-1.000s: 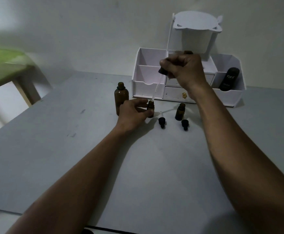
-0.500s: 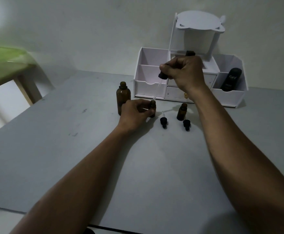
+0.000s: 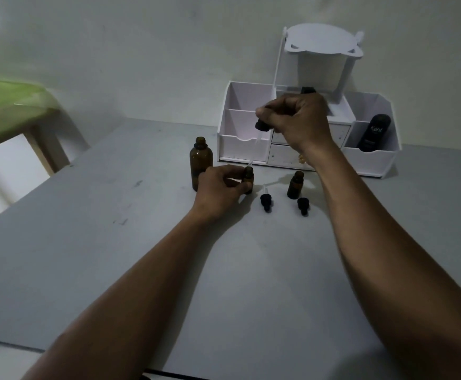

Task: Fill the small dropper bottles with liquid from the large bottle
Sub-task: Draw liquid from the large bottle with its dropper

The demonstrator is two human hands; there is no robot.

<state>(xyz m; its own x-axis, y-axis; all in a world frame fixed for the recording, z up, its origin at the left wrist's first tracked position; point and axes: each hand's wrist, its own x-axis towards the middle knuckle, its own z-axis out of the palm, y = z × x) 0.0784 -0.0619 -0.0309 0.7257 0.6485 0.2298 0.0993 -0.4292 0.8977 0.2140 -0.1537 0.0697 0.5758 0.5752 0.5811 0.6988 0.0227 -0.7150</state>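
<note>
Your right hand (image 3: 299, 119) pinches the dropper (image 3: 262, 126); left fingers (image 3: 244, 185) clasp the small amber bottle (image 3: 249, 178). A tilted tip could miss its neck, spilling onto the bench (image 3: 114, 242).

Dark amber glass large bottle (image 3: 201, 165), two small amber dropper bottles (image 3: 295, 185), black rubber dropper caps (image 3: 265, 200), clear glass pipette with black bulb (image 3: 262, 125), white compartmented organiser (image 3: 372, 163), black tube with pale lettering (image 3: 374, 133), plain grey tabletop (image 3: 114, 242), green blurred surface (image 3: 7, 105)

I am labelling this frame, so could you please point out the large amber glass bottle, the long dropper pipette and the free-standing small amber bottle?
large amber glass bottle (image 3: 200, 163), head view, on its body.
long dropper pipette (image 3: 262, 125), head view, on its black collar.
free-standing small amber bottle (image 3: 295, 186), head view, on its body.
</note>
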